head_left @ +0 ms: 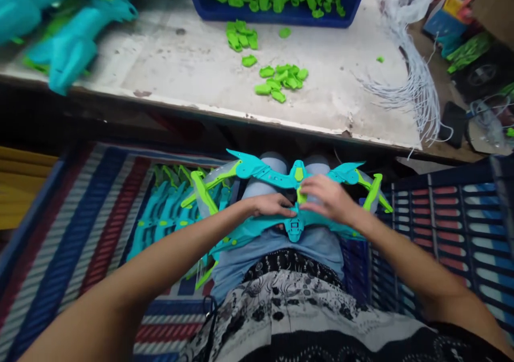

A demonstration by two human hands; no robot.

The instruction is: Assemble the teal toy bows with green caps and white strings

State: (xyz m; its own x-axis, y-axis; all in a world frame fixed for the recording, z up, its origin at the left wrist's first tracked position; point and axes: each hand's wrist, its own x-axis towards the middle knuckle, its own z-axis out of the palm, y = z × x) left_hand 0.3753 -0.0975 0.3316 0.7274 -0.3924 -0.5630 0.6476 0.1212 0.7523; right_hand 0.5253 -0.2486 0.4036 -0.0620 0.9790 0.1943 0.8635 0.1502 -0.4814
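Observation:
Across my lap lie turquoise toy bow parts (277, 179) with lime-green arms at both ends. A second turquoise piece (257, 224) sits nearer my waist, with a dark-outlined square at its middle. My left hand (273, 205) is closed on this nearer piece beside its centre; some fingers are hidden under it. At the centre, the fingers of my right hand (331, 198) are bent around a small lime-green piece (301, 194), between the two turquoise parts. My right fingertips are a little blurred.
Small green plastic pieces (283, 78) lie in loose groups on the white bench (160, 57). Behind them stands a blue bin (277, 20) of green parts. White cords (420, 83) hang at right, turquoise assemblies (76, 40) sit at left, and more turquoise bows (160, 212) lie beside my leg.

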